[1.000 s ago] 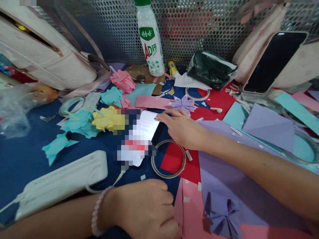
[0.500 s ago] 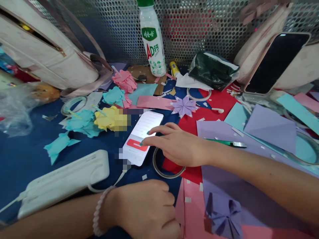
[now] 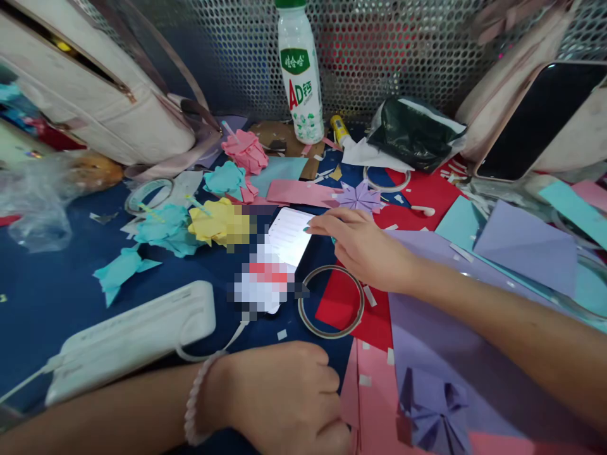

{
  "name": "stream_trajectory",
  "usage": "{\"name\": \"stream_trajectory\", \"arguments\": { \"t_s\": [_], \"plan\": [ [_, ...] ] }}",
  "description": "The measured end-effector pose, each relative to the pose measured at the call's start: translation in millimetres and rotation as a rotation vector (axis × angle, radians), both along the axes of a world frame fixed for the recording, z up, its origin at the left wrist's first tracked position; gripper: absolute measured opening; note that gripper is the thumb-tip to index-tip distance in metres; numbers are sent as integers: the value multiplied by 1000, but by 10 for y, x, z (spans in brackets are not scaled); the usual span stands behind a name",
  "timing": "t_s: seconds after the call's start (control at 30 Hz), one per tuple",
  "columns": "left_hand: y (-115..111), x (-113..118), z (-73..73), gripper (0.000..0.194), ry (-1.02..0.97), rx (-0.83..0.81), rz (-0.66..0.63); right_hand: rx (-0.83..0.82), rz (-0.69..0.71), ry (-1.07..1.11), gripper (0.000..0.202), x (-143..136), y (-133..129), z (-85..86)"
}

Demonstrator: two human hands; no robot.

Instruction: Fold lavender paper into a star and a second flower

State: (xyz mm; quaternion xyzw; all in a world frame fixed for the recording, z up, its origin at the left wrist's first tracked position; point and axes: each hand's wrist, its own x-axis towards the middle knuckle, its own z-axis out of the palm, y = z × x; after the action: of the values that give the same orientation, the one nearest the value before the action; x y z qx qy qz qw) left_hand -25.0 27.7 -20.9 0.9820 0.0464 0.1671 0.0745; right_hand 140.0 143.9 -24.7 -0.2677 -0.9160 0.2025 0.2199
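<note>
A lit smartphone lies on the dark blue cloth, its lower part blurred out and a white cable in its bottom end. My right hand hovers over the phone's upper right edge with fingers stretched out, holding nothing; whether a fingertip touches the screen I cannot tell. Nearer to me, my left hand is curled into a fist beside pink paper strips; its fingertips and anything inside are hidden. A roll of tape lies between the hands. Behind the right hand sits a purple folded-paper star.
Yellow, blue and pink paper flowers stand left of the phone. A white power bank is at front left. A bottle stands by the perforated metal panel. Purple sheets cover the right side.
My right hand has drawn back up and right from the red button on the phone's screen, uncovering the tape roll. My left hand remains a fist. The view has shifted slightly.
</note>
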Motion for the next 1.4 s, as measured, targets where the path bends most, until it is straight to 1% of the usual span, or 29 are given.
{"name": "stream_trajectory", "arguments": {
  "t_s": [0.13,0.27,0.47,0.63,0.83,1.17,1.4],
  "plan": [
    [-10,-13,-5,30,13,-7,-4,13,-15,-5,47,-6,6,-45],
    [-9,-26,-6,30,23,-11,-10,10,-16,-16,49,-19,2,-47],
    [-11,-21,-9,31,35,-5,-8,10,10,-68,52,-69,-20,-60],
    [-9,0,-5,31,4,15,19,11,37,-105,49,-126,-42,-85],
    [-2,-1,1,32,1,-8,1,27,-36,-109,48,-103,-10,-111],
    [-3,2,-2,30,4,-9,13,47,-48,-115,44,-91,1,-126],
    [-6,-6,-6,29,-8,-25,-4,55,-107,-130,47,-89,10,-116]
  ]
}}
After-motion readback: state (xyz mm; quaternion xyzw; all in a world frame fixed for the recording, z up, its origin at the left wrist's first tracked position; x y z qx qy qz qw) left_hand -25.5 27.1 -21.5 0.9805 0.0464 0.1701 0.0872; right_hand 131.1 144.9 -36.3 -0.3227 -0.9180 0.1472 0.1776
